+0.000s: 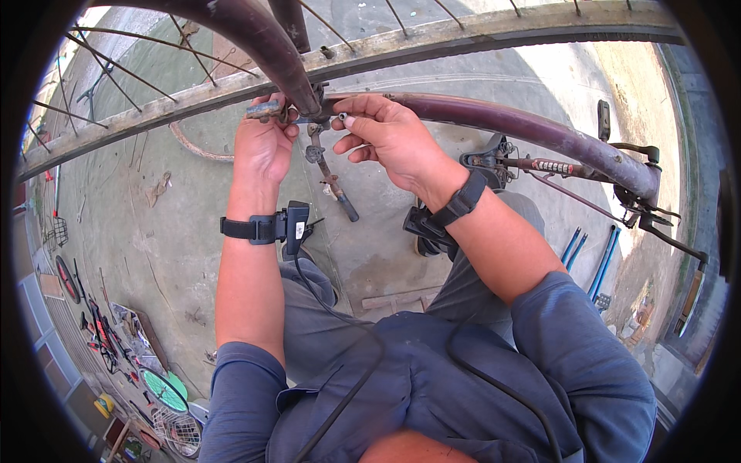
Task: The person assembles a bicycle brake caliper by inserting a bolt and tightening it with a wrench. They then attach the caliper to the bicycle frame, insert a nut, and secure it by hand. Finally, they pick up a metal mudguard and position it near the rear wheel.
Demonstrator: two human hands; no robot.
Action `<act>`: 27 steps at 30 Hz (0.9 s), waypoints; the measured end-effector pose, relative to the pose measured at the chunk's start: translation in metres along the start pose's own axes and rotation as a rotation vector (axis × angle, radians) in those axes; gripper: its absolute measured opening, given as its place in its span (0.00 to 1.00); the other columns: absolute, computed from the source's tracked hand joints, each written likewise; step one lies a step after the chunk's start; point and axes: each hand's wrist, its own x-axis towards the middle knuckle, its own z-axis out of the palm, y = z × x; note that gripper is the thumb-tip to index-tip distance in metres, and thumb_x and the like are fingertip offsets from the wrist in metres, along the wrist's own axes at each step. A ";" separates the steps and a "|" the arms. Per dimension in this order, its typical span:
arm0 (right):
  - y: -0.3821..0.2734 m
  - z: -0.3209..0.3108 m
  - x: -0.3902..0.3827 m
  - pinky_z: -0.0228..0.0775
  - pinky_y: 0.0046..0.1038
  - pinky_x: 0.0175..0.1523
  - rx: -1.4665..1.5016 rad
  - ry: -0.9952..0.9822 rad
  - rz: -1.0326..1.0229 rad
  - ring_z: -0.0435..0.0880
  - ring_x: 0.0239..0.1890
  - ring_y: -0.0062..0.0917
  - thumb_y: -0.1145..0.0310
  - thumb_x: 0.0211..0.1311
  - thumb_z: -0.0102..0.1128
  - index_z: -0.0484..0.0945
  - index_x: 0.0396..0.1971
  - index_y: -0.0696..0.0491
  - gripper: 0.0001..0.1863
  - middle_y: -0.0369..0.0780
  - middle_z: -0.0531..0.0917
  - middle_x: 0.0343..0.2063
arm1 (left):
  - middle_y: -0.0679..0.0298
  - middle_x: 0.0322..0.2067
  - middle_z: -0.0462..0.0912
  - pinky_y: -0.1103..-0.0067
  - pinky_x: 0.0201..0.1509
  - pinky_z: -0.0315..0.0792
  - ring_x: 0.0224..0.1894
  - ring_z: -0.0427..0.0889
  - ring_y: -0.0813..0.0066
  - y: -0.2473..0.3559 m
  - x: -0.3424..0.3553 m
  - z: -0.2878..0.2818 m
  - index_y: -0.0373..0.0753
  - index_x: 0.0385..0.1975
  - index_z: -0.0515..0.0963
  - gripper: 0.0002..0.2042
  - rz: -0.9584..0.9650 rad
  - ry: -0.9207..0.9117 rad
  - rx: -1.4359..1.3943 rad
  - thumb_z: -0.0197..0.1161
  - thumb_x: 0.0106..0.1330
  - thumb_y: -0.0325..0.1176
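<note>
Between the thumb and forefinger of my right hand (394, 143) is a small round metal nut (343, 116), the other fingers half curled below. My left hand (262, 150) is closed around a worn, bluish rusty metal piece (264, 110), close to the lower end of a maroon bicycle frame tube (258, 46). Both hands work beside the joint where this tube meets a second, curved maroon tube (502, 119). Below the joint hangs a rusty bar (327, 171) with a dark end. My left fingertips are partly hidden.
A spoked wheel rim (463, 32) crosses above my hands. Off to the right are a saddle (492, 158), a crank arm (671, 238) and blue tubes (604, 262). Bicycle parts (104, 339), a green wheel (164, 390) and a wire basket (176, 432) lie at lower left.
</note>
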 end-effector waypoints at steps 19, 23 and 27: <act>0.001 0.001 0.005 0.75 0.21 0.37 -0.051 0.015 -0.040 0.85 0.35 0.21 0.72 0.70 0.56 0.75 0.52 0.57 0.13 0.39 0.82 0.42 | 0.73 0.38 0.80 0.81 0.36 0.67 0.39 0.76 0.78 -0.001 0.001 -0.008 0.47 0.44 0.75 0.05 -0.007 -0.073 0.059 0.56 0.73 0.36; 0.001 0.001 0.005 0.75 0.21 0.37 -0.058 0.022 -0.041 0.85 0.35 0.21 0.72 0.70 0.56 0.75 0.52 0.57 0.13 0.39 0.82 0.42 | 0.71 0.37 0.80 0.81 0.34 0.66 0.37 0.76 0.78 0.000 0.000 -0.004 0.46 0.42 0.75 0.04 -0.005 -0.060 0.039 0.57 0.72 0.33; 0.001 0.001 0.006 0.75 0.21 0.37 -0.058 0.023 -0.042 0.85 0.35 0.21 0.72 0.70 0.56 0.75 0.52 0.57 0.13 0.38 0.82 0.42 | 0.68 0.35 0.81 0.82 0.31 0.66 0.33 0.77 0.78 0.001 -0.003 0.003 0.43 0.39 0.74 0.04 -0.002 -0.002 -0.001 0.62 0.69 0.30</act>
